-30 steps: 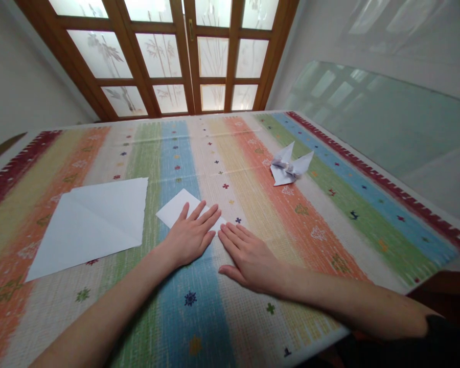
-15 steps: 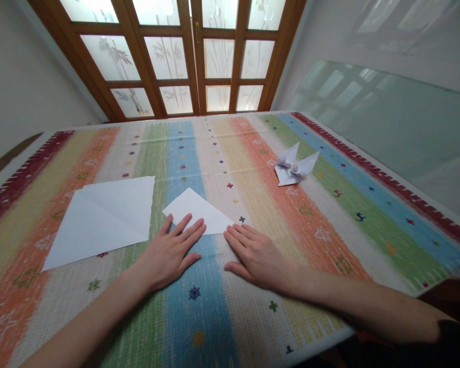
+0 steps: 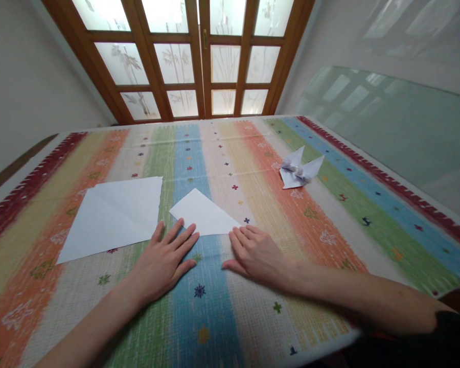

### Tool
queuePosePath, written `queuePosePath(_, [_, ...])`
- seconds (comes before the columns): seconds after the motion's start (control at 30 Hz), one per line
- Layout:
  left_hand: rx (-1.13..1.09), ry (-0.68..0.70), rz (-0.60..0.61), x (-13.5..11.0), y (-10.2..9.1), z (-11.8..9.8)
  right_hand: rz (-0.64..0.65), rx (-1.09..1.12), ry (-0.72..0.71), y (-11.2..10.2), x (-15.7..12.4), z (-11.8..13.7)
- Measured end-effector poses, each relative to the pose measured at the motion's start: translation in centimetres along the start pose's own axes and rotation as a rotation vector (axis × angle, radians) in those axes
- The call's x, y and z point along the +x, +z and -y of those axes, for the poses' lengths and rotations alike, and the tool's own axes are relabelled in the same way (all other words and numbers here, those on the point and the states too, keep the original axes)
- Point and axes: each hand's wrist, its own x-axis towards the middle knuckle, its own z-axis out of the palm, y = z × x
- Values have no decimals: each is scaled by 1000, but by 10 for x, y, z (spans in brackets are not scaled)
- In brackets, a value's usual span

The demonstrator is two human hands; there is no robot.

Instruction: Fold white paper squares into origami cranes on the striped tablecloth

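A folded sheet of white paper (image 3: 205, 211) lies flat on the striped tablecloth (image 3: 199, 337), its long side facing me and a narrow point at the right. My left hand (image 3: 164, 260) rests palm down with its fingers spread, the fingertips at the paper's lower left edge. My right hand (image 3: 255, 250) lies flat over the pointed right corner, its fingertips touching the paper. Neither hand grasps anything. To the left are larger white sheets (image 3: 115, 214), stacked slightly out of line, with a diagonal crease on top.
Folded paper pieces (image 3: 299, 168) with upright points sit at the right, on the orange and white stripes. Beyond the table's far edge are wooden doors (image 3: 203, 66) with frosted panes. A pale glass panel (image 3: 387, 112) stands along the right wall.
My left hand has slid down and left, off most of the folded paper, uncovering more of it. My right hand stays at the right corner. The whole view has shifted slightly.
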Motion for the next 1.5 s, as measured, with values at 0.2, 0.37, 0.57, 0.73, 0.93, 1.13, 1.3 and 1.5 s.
queuePosePath(0.2, [1, -17, -21, 1, 0, -2, -27, 12, 53, 0, -15, -3])
queuePosePath(0.37, [2, -43, -46, 2, -1, -4, -81, 0, 55, -3, 2, 11])
queuePosePath(0.57, [-10, -78, -46, 2, -1, -8, -60, 128, -5, 12, 27, 27])
queuePosePath(0.73, [-17, -83, -53, 1, 0, -9, -52, 144, 1, 11, 12, 16])
queuePosePath(0.93, [-1, -52, -59, 0, 2, -6, -33, 117, 67, -1, -18, -1])
queuePosePath(1.13, [16, -67, -58, 13, -9, -10, -69, 48, 94, -5, -29, -16])
queuePosePath(1.3, [74, -21, -42, 34, -22, -20, 31, -74, -114, -4, -11, -34])
queuePosePath(1.5, [85, -12, -132, 50, -21, -28, -46, -230, -313, -2, 7, -47])
